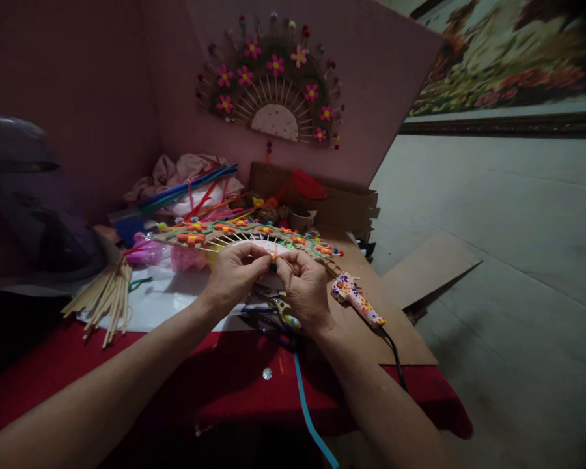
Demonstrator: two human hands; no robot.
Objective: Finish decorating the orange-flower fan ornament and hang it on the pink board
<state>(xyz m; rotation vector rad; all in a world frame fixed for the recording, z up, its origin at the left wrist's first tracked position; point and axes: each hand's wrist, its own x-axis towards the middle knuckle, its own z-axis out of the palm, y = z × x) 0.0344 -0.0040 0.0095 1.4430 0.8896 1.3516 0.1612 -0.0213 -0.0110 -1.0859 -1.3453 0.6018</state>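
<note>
Red cloth (pixel 217 378) edges the near side; fingers (pixel 254 266) pinch orange strand (pixel 275 253).

Orange-and-green floral fan (pixel 244 228), pale glue gun (pixel 359 303) with multicoloured flowers, red tablecloth (pixel 200 378)

a: place type?
b: home craft corner, looks like. framed painting (pixel 508 62) on wall, red-clothed table (pixel 209 378).
a: craft how?
b: glue gun (pixel 356 299), scissors (pixel 280 305), stick bundle (pixel 105 296), orange-flowered fan (pixel 244 228), pink-flowered fan (pixel 273 124) behind.
</note>
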